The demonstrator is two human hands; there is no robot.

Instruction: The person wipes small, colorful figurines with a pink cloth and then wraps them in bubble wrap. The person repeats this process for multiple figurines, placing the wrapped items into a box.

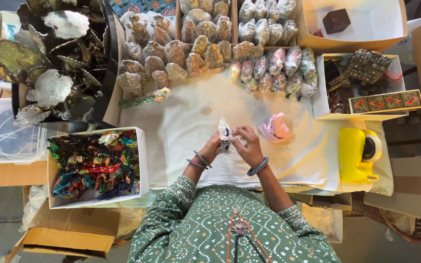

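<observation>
A small wrapped piece [225, 134] is held over the white cloth [181, 131] at mid-table, gripped from both sides. The left hand [212, 148] is closed on its lower left edge; the right hand [247, 143] is clamped on its right side, fingers [239, 131] curled over the clear wrap. What sits inside the wrap is too small to be made out — only a white and dark shape is seen. Bangles [200, 160] are worn on the left wrist, a dark bracelet [258, 166] on the right. A pink crumpled wad [275, 127] lies on the cloth just right of the hands, apart from them. Rows of wrapped figures [210, 53] are lined along the far edge of the cloth, some in cardboard trays [177, 19] behind. One long wrapped green piece [144, 99] lies alone at the far left of the cloth. A white box [142, 160] of bright multicolour pieces stands at the left, touching the cloth edge. A black bin [109, 63] of metal leaf shapes is seen at top left. A yellow tape dispenser [357, 153] rests at the right edge, well apart from the hands. Beyond it, a white box [321, 92] holds dark ornate items, with a painted strip [386, 101] laid across its near rim.
</observation>
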